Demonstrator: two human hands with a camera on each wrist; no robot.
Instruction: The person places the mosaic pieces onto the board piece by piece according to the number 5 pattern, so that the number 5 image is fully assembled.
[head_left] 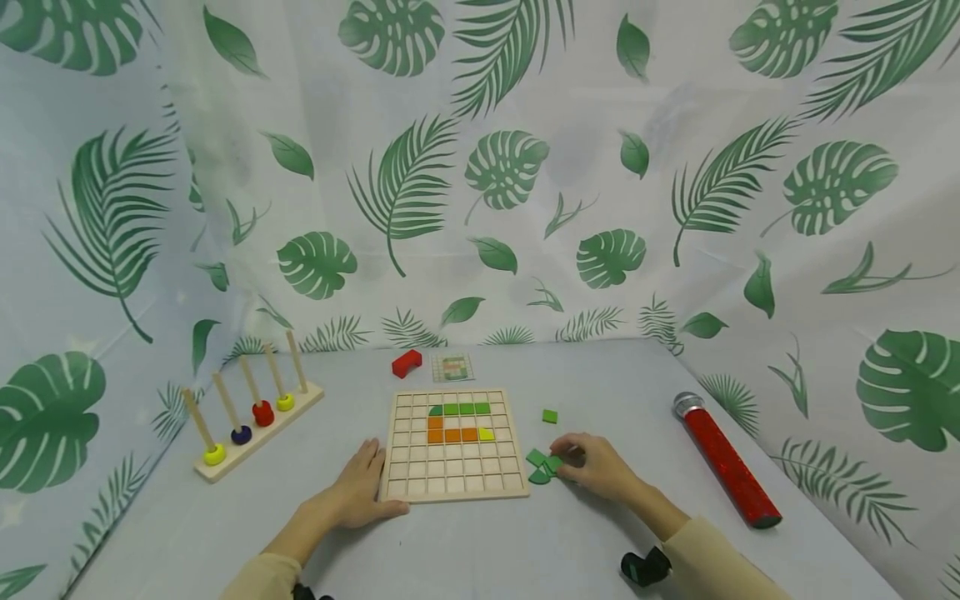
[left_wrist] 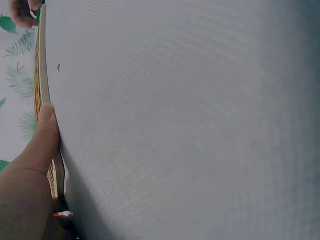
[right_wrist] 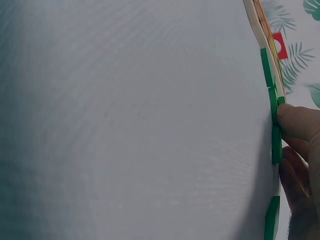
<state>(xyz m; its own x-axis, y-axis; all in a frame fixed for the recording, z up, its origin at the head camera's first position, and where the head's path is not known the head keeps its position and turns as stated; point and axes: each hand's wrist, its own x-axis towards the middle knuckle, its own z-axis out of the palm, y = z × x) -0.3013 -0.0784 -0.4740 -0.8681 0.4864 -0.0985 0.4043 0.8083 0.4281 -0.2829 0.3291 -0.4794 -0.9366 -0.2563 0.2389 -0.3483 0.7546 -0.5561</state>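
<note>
A wooden grid board (head_left: 457,472) lies on the table with green, orange and yellow tiles set in its upper middle cells. My left hand (head_left: 361,490) rests against the board's left front corner, thumb laid along the front edge. In the left wrist view the thumb (left_wrist: 40,142) presses on the rim. Right of the board, my right hand (head_left: 598,467) pinches a green tile (head_left: 553,462) in a small group of green tiles (head_left: 539,477). The right wrist view shows its thumb (right_wrist: 297,120) touching green; the index fingertip is hidden there.
Another green tile (head_left: 550,416) lies farther back. Behind the board are a red arched block (head_left: 407,363) and a pattern card (head_left: 453,367). A peg stand with coloured beads (head_left: 262,433) stands left, a red microphone (head_left: 731,467) lies right. Leaf-print cloth (head_left: 480,192) hangs around the table.
</note>
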